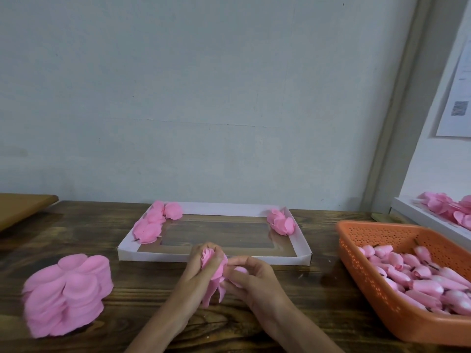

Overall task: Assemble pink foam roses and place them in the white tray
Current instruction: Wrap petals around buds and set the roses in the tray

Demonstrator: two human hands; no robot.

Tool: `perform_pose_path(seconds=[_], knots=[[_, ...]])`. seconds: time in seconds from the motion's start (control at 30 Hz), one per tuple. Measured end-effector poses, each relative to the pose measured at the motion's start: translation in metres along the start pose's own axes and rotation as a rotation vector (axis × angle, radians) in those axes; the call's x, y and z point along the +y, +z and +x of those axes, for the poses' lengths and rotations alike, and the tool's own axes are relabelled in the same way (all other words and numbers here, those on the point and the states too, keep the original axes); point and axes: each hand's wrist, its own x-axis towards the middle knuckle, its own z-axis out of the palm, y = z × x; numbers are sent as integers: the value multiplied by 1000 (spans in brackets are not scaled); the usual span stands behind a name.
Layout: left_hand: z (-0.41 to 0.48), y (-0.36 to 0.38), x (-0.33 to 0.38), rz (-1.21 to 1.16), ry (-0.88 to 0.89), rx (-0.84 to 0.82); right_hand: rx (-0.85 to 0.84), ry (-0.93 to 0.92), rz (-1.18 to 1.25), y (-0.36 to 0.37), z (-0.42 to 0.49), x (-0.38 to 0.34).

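Observation:
Both hands meet over the table just in front of the white tray (293, 258). My left hand (201, 268) grips a pink foam rose (215, 270) whose petals hang down between the hands. My right hand (252, 276) pinches the rose's petals from the right side. Inside the tray, several finished pink roses (153, 222) lie in the far left corner. More roses (281, 221) lie in its far right corner. The tray's middle shows a clear window over the wood.
A stack of loose pink petal pieces (67, 293) sits at the left on the wooden table (153, 296). An orange perforated basket (377, 286) at the right holds several pink rose buds (423, 278). A second white tray with pink petals (448, 207) stands far right.

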Motion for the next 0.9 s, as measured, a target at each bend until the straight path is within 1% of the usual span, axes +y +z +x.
perform_pose_path(seconds=[0.07,0.17,0.27,0.33,0.4,0.47,0.53,0.6,0.8,0.9], knots=[[1,-1,0,24,18,10,-8,6,17,0,1,1],[0,-1,2,73,51,-17,2,12,33,0,2,4],[-1,-2,0,105,78,-38,-27,1,56,-2,2,5],[0,-2,-1,134,96,-21,-45,8,54,-3,3,5],[0,-3,-3,139,98,-19,-31,8,50,-4,4,4],[1,-4,-5,91,90,-18,19,-1,37,-7,5,4],[1,-4,-5,29,86,-10,70,-12,-11,-9,6,4],[3,-4,-5,39,98,3,98,-31,-77,-11,8,3],[6,-6,-8,17,117,36,75,-79,-273,-19,8,-5],[8,-8,-9,16,125,51,76,-78,-283,-23,10,-6]])
